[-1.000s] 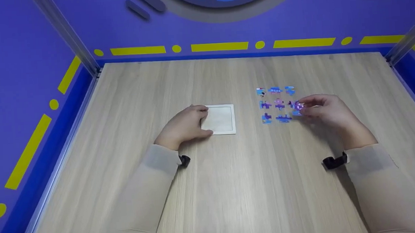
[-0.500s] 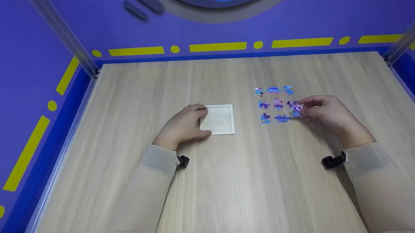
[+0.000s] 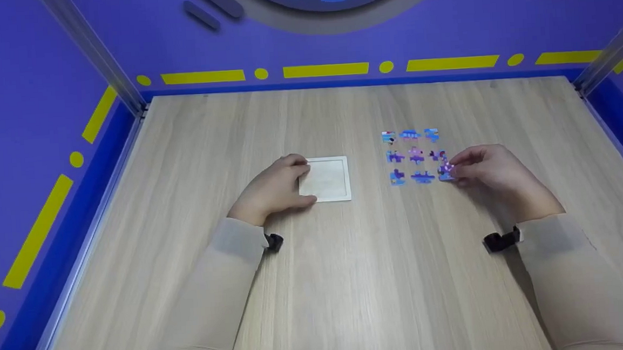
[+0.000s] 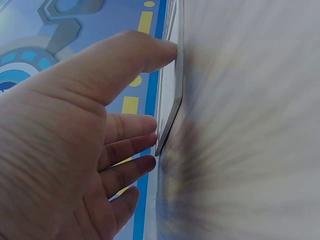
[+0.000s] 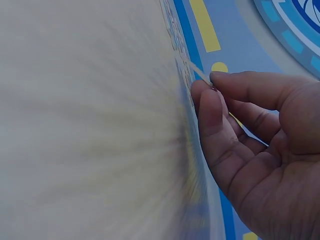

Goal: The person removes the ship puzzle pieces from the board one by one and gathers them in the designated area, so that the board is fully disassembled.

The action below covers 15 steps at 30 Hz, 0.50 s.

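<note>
A square white puzzle tray [image 3: 327, 180] with a raised rim lies flat on the table. My left hand [image 3: 273, 191] holds its left side, thumb at the near edge and fingers at the far edge. In the left wrist view, the thumb touches the rim of the tray [image 4: 172, 82]. To the right, several purple and blue jigsaw pieces [image 3: 416, 155] lie spaced in rows. My right hand [image 3: 498, 174] pinches one jigsaw piece [image 3: 446, 170] at the near right corner of those rows. The right wrist view shows this thin piece [image 5: 201, 73] tilted between thumb and fingers.
The wood-grain table [image 3: 318, 283] is bounded by a blue-purple back wall [image 3: 331, 49] with yellow marks. A similar left wall [image 3: 22, 133] and a right wall close the sides. Each wrist wears a black camera mount.
The pinched jigsaw piece has moved slightly toward me, uncovering more of the piece at the right of the middle row. The left hand and tray keep their place.
</note>
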Each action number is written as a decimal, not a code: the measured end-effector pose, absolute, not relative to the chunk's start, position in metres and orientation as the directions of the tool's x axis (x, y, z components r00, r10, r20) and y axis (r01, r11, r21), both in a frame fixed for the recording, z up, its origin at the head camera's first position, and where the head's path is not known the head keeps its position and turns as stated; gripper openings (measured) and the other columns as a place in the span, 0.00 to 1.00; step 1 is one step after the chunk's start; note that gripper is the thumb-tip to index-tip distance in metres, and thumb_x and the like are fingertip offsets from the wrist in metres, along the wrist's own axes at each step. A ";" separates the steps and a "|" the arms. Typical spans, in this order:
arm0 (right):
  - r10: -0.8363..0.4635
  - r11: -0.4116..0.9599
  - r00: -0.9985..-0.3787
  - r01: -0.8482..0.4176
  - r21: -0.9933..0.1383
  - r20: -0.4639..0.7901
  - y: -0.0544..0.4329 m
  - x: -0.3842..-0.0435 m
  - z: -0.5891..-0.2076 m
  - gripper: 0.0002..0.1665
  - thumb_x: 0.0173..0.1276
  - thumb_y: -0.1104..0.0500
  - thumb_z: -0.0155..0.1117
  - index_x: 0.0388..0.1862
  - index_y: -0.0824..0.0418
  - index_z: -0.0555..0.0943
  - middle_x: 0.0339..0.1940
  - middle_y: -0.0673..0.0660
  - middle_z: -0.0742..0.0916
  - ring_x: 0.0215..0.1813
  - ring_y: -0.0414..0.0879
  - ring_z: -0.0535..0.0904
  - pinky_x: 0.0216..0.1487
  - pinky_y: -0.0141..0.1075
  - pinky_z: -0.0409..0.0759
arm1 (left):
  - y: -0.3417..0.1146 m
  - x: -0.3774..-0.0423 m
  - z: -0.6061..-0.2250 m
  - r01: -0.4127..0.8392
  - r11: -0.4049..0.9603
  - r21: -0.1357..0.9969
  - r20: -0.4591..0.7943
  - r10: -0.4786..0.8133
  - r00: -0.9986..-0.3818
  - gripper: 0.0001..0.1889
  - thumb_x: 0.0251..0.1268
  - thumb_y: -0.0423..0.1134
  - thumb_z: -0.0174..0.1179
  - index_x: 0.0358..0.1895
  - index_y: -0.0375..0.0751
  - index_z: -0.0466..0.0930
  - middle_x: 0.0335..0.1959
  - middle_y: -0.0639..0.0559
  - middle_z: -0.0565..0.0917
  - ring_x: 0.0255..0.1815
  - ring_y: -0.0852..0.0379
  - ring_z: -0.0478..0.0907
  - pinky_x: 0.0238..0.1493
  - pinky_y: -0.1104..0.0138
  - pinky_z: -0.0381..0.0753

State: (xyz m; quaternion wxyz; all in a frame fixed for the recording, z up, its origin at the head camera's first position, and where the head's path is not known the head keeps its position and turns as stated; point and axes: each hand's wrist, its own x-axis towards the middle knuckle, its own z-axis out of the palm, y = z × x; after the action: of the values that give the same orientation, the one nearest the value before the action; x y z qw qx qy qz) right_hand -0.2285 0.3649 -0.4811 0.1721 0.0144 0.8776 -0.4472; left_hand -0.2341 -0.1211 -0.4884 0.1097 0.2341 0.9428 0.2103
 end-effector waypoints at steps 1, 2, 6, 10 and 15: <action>-0.132 0.600 -0.939 0.180 -0.780 -0.318 0.365 -0.229 -0.481 0.23 0.83 0.58 0.71 0.69 0.71 0.84 0.46 0.43 0.92 0.44 0.35 0.89 0.50 0.29 0.92 | -0.121 -0.234 -0.488 0.395 0.802 0.448 -0.108 0.488 -0.866 0.44 0.70 0.56 0.77 0.83 0.38 0.76 0.86 0.44 0.74 0.88 0.43 0.71 0.90 0.54 0.71; -0.135 0.604 -0.938 0.177 -0.777 -0.319 0.364 -0.229 -0.481 0.24 0.83 0.58 0.72 0.69 0.72 0.84 0.47 0.43 0.92 0.44 0.34 0.89 0.50 0.29 0.92 | -0.121 -0.234 -0.489 0.396 0.801 0.448 -0.107 0.488 -0.867 0.44 0.70 0.56 0.77 0.83 0.37 0.76 0.86 0.44 0.74 0.87 0.43 0.72 0.90 0.53 0.71; -0.140 0.633 -0.940 0.157 -0.758 -0.312 0.363 -0.229 -0.482 0.24 0.81 0.60 0.73 0.68 0.75 0.85 0.46 0.46 0.93 0.43 0.32 0.89 0.48 0.27 0.92 | -0.121 -0.233 -0.488 0.396 0.798 0.453 -0.104 0.489 -0.866 0.42 0.71 0.54 0.77 0.82 0.37 0.78 0.85 0.44 0.74 0.87 0.44 0.72 0.89 0.54 0.73; -0.137 0.693 -0.948 0.116 -0.712 -0.288 0.361 -0.228 -0.480 0.23 0.80 0.58 0.75 0.65 0.72 0.88 0.49 0.51 0.95 0.44 0.32 0.86 0.46 0.26 0.88 | -0.121 -0.233 -0.488 0.398 0.798 0.453 -0.102 0.490 -0.865 0.42 0.71 0.54 0.77 0.82 0.36 0.78 0.85 0.43 0.74 0.86 0.44 0.73 0.89 0.54 0.73; -0.139 0.733 -0.953 0.083 -0.675 -0.268 0.358 -0.226 -0.478 0.19 0.80 0.57 0.75 0.62 0.68 0.91 0.54 0.56 0.95 0.46 0.34 0.84 0.45 0.26 0.86 | -0.121 -0.234 -0.489 0.396 0.799 0.453 -0.106 0.489 -0.866 0.42 0.71 0.54 0.77 0.82 0.36 0.77 0.85 0.43 0.74 0.87 0.44 0.72 0.90 0.54 0.72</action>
State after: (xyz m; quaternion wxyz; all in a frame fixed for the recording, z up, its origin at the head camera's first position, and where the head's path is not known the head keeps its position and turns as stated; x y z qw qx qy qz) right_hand -0.2263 0.3582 -0.4780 0.1519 -0.0151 0.9184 -0.3650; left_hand -0.2335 -0.1209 -0.4886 0.1093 0.2349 0.9421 0.2131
